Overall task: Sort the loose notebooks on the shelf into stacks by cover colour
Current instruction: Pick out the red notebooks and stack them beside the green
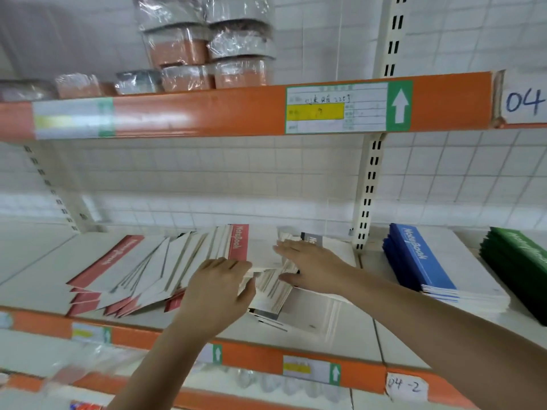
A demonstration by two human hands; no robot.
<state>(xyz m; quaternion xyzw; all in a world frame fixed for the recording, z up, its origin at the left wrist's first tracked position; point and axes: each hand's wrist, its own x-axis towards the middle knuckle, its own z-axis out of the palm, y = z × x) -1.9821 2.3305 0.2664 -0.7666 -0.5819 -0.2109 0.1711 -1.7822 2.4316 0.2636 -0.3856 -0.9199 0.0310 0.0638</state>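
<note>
While the left hand (pixel 217 287) grips the edge of the loose pile (pixel 266 287), the right hand (pixel 307 266) lies flat on it, long sides pointing away.

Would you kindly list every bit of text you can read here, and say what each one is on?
"NoteBook": red notebook spine strip.
"NoteBook": blue stack top cover.
"04": white tag, upper beam's right end.
"04-2": paper tag on the lower beam.
Beam label: handwriting and print too blurred; only a white up arrow shows.
Green stack, grey notebook and other labels: lettering unreadable.
</note>
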